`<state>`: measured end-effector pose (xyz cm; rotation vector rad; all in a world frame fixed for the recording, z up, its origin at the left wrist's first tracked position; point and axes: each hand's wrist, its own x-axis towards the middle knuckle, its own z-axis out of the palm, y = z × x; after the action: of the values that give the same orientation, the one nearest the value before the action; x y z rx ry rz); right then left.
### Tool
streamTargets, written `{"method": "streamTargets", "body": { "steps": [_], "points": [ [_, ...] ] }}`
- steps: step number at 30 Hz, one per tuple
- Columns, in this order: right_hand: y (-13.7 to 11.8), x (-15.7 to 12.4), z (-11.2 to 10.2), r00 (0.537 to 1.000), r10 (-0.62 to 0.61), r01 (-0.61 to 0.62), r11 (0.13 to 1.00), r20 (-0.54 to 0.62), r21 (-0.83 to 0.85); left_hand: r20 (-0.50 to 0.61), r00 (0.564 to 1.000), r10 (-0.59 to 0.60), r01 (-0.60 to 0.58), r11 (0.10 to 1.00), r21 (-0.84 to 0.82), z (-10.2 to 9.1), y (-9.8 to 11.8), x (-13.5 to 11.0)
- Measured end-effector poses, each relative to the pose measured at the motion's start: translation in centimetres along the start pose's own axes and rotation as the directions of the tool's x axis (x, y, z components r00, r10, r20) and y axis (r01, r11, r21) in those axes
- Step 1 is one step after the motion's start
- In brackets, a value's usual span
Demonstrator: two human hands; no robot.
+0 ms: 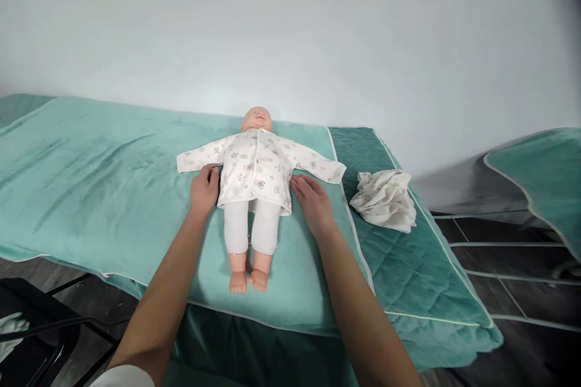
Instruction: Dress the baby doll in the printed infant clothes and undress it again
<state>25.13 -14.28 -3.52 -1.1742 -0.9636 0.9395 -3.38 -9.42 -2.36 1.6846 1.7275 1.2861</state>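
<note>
A baby doll [255, 178] lies on its back on a teal towel [113, 193], arms spread, dressed in a white patterned shirt and white leggings, feet bare. My left hand [204, 190] rests against the doll's left side at the shirt edge, fingers curled. On the other side my right hand [313, 202] lies flat on the towel beside the shirt hem, fingers stretched out and touching the fabric.
A crumpled white cloth [385, 199] sits on the darker quilted cover [408, 266] to the right of the doll. A white wall runs behind the bed. Another teal-covered bed [540, 181] stands far right. A black chair [40, 332] is at lower left.
</note>
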Motion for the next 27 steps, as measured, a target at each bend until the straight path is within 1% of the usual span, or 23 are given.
{"method": "streamTargets", "body": {
  "steps": [1,2,4,6,9,12,16,19,21,24,27],
  "points": [
    [-0.1,0.8,0.5,0.999,0.035,-0.036,0.999,0.034,0.031,0.070,0.998,-0.002,0.003,1.000,-0.020,0.1,0.4,0.1],
    [-0.3,1.5,1.1,0.996,0.067,-0.070,0.996,0.062,0.046,0.112,0.994,-0.005,0.010,0.999,-0.044,0.2,0.9,0.2],
    [-0.4,2.6,2.3,0.990,0.099,-0.101,0.995,0.104,0.015,0.149,0.988,-0.033,0.052,0.991,-0.124,0.5,1.7,0.5],
    [-0.4,3.3,3.1,0.987,0.103,-0.097,0.994,0.125,-0.050,0.173,0.980,-0.096,0.134,0.967,-0.219,1.0,2.4,0.8],
    [-0.1,3.8,3.7,0.993,0.075,-0.065,0.992,0.095,-0.113,0.217,0.958,-0.188,0.253,0.910,-0.330,1.9,3.1,1.2],
    [0.1,3.9,3.6,0.996,0.063,-0.057,0.993,0.056,-0.102,0.253,0.944,-0.211,0.299,0.871,-0.390,2.6,3.1,1.2],
    [-0.2,3.7,3.5,0.994,0.102,-0.101,0.994,0.038,-0.030,0.260,0.947,-0.190,0.291,0.850,-0.440,2.7,2.4,1.2],
    [-0.2,3.2,3.4,0.995,0.094,-0.096,0.995,0.043,0.029,0.206,0.963,-0.175,0.250,0.868,-0.429,2.6,2.0,1.2],
    [0.1,2.6,3.1,0.998,0.066,-0.066,0.997,0.010,0.041,0.157,0.976,-0.152,0.203,0.895,-0.396,2.5,1.9,1.0],
    [0.7,1.0,2.0,0.999,0.028,-0.028,1.000,-0.040,-0.004,0.129,0.987,-0.098,0.139,0.925,-0.355,2.1,1.7,0.1],
    [0.9,-1.6,0.8,0.999,-0.037,0.038,0.997,0.014,-0.060,0.116,0.990,-0.078,0.113,0.935,-0.337,1.2,1.5,-1.7]
  ]
}}
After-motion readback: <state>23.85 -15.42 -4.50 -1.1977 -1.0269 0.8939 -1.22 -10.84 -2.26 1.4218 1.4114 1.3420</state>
